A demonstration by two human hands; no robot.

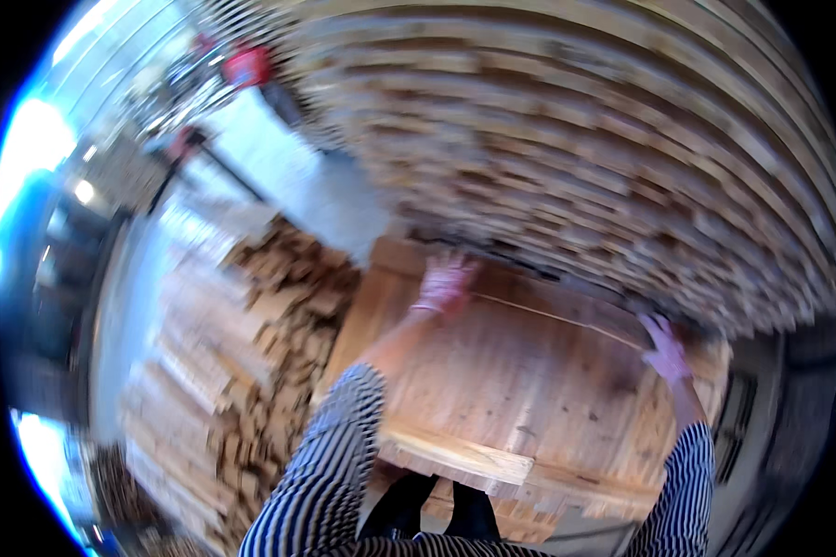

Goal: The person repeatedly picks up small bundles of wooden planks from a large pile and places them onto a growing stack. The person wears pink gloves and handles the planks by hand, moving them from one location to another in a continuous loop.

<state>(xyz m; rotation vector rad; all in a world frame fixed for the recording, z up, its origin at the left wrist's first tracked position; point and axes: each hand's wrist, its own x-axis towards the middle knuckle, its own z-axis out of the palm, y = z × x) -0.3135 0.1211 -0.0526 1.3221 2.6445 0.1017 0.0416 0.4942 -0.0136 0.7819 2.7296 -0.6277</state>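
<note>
My left hand (448, 283), in a pink glove, lies at the far left of a wooden work surface (511, 385), its fingers spread. My right hand (664, 348), also in a pink glove, reaches to the far right part of the same surface, fingers apart and slightly blurred. Between the two hands runs a board (557, 295) with a thin, pale front edge. Both hands are at its ends, but I cannot tell how firmly they touch it. Nearer to me, a short, pale wooden board (455, 453) lies along the front of the surface.
A tall stack of planks (567, 139) rises just beyond the work surface. To the left stands a low pile of boards (241, 399) with uneven ends. Farther left are a dark machine (51, 297) and a red object (248, 65) on the floor.
</note>
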